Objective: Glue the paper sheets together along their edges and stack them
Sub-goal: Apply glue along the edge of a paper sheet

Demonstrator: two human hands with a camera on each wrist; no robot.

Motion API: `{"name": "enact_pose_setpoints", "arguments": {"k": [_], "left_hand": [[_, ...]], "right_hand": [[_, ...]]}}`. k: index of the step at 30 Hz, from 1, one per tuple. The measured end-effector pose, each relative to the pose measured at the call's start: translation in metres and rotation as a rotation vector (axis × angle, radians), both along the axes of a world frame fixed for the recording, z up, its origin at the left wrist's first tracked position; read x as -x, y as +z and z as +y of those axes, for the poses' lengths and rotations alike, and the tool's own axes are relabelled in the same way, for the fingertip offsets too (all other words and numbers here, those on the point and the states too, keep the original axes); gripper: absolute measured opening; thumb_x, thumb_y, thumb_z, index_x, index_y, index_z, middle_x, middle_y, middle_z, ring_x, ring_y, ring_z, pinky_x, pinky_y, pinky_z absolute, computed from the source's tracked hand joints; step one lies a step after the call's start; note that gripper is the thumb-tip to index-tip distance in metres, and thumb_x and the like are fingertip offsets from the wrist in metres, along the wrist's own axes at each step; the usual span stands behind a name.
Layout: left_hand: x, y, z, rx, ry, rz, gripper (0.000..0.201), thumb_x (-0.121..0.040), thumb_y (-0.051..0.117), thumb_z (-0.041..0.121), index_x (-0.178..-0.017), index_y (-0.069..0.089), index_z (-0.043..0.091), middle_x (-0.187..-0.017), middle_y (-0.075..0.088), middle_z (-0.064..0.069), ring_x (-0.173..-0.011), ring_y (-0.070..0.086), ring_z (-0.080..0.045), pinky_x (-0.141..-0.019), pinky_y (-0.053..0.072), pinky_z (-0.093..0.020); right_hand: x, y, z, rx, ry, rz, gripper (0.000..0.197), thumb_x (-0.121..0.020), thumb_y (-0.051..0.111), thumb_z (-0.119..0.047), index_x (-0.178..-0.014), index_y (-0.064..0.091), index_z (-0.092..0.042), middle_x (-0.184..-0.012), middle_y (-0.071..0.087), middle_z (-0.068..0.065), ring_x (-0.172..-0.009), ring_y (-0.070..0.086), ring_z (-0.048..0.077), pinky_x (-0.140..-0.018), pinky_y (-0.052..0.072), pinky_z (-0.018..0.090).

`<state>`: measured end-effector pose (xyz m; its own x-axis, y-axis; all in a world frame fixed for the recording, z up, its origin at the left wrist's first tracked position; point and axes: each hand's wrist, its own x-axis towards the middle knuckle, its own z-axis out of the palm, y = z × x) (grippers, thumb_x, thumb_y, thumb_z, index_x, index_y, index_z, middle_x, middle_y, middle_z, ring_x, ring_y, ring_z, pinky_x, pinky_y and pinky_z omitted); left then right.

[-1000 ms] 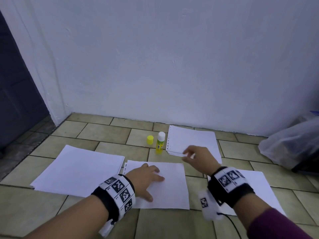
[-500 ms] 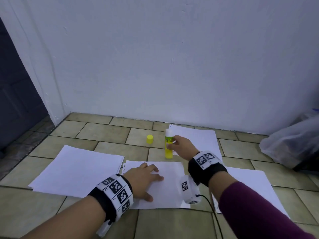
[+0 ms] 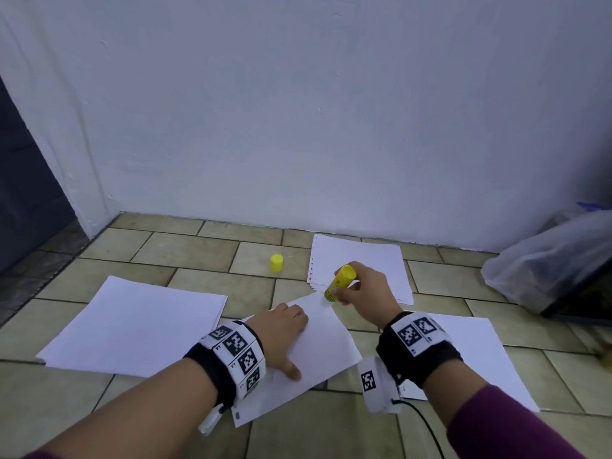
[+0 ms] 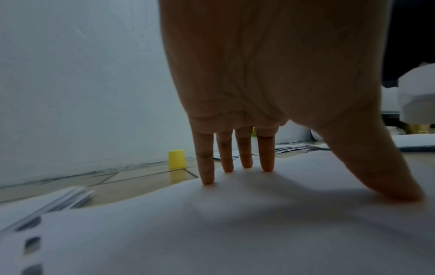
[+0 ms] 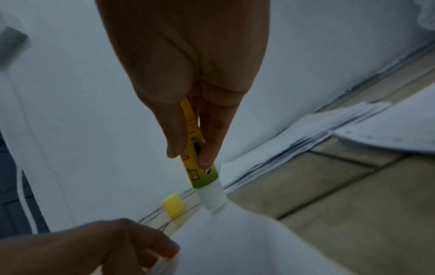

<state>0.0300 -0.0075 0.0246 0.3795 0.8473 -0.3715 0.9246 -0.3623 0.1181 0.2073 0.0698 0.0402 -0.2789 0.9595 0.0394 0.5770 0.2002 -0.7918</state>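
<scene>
A white paper sheet (image 3: 328, 346) lies skewed on the tiled floor in front of me. My left hand (image 3: 281, 329) presses flat on it with straight fingers (image 4: 266, 152). My right hand (image 3: 361, 289) grips a yellow glue stick (image 3: 341, 281), upside down, and the stick's white tip (image 5: 213, 202) touches the sheet's far corner. The stick's yellow cap (image 3: 276, 262) stands alone on the floor behind. Other paper stacks lie to the left (image 3: 132, 323), at the back (image 3: 371, 260) and to the right (image 3: 477, 352).
A white wall (image 3: 298, 111) rises just behind the papers. A clear plastic bag (image 3: 549, 256) sits at the right against it. A dark doorway (image 3: 23, 180) opens at the far left. A black cable (image 3: 427, 425) trails from my right wrist.
My right hand reached the glue stick, picked it up, turned it over and brought its tip down onto the sheet's far corner. The sheet has turned under my left hand.
</scene>
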Motion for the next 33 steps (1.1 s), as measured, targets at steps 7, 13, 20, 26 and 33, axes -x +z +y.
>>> {"name": "enact_pose_setpoints", "arguments": {"k": [7,13,20,26,33], "left_hand": [[0.0,0.001,-0.001,-0.013,0.008,-0.007,0.083,-0.076,0.072,0.053,-0.136,0.035,0.01,-0.143,0.032,-0.006,-0.126,0.034,-0.023,-0.105,0.035,-0.037],[0.001,-0.001,0.001,-0.021,-0.014,0.004,0.075,-0.078,0.073,0.047,-0.132,0.038,0.009,-0.142,0.033,-0.006,-0.124,0.035,-0.024,-0.102,0.035,-0.035],[0.002,-0.001,0.002,-0.004,-0.041,0.034,0.072,-0.082,0.069,0.046,-0.134,0.035,0.009,-0.144,0.031,-0.006,-0.126,0.034,-0.024,-0.103,0.033,-0.034],[0.005,0.001,-0.002,0.044,-0.049,0.026,0.064,-0.093,0.059,0.027,-0.146,0.025,0.026,-0.153,0.022,-0.003,-0.137,0.026,-0.024,-0.111,0.028,-0.038],[0.007,0.012,-0.004,0.036,0.027,0.206,0.062,-0.089,0.061,0.043,-0.142,0.032,0.027,-0.134,0.039,-0.009,-0.121,0.044,-0.028,-0.091,0.04,-0.038]], "right_hand": [[0.019,-0.009,0.007,-0.029,0.045,-0.083,0.022,-0.08,0.071,-0.009,-0.1,0.062,-0.008,-0.086,0.066,0.003,-0.076,0.064,0.022,-0.076,0.05,0.027],[-0.004,0.003,-0.006,-0.023,0.172,-0.21,0.017,-0.081,0.07,-0.011,-0.095,0.061,-0.01,-0.084,0.064,0.001,-0.077,0.061,0.021,-0.075,0.05,0.028],[-0.035,0.01,-0.037,-0.008,0.265,-0.302,0.022,-0.08,0.073,-0.014,-0.1,0.063,-0.012,-0.095,0.067,0.001,-0.082,0.059,0.014,-0.073,0.048,0.023],[-0.048,0.015,-0.047,-0.003,0.348,-0.382,0.019,-0.08,0.073,-0.016,-0.097,0.063,-0.014,-0.091,0.065,-0.002,-0.075,0.056,0.011,-0.068,0.046,0.019],[-0.045,0.025,-0.038,0.045,0.101,-0.108,0.025,-0.084,0.069,-0.012,-0.098,0.047,-0.012,-0.081,0.063,0.008,-0.06,0.061,0.015,-0.054,0.05,0.026]]}}
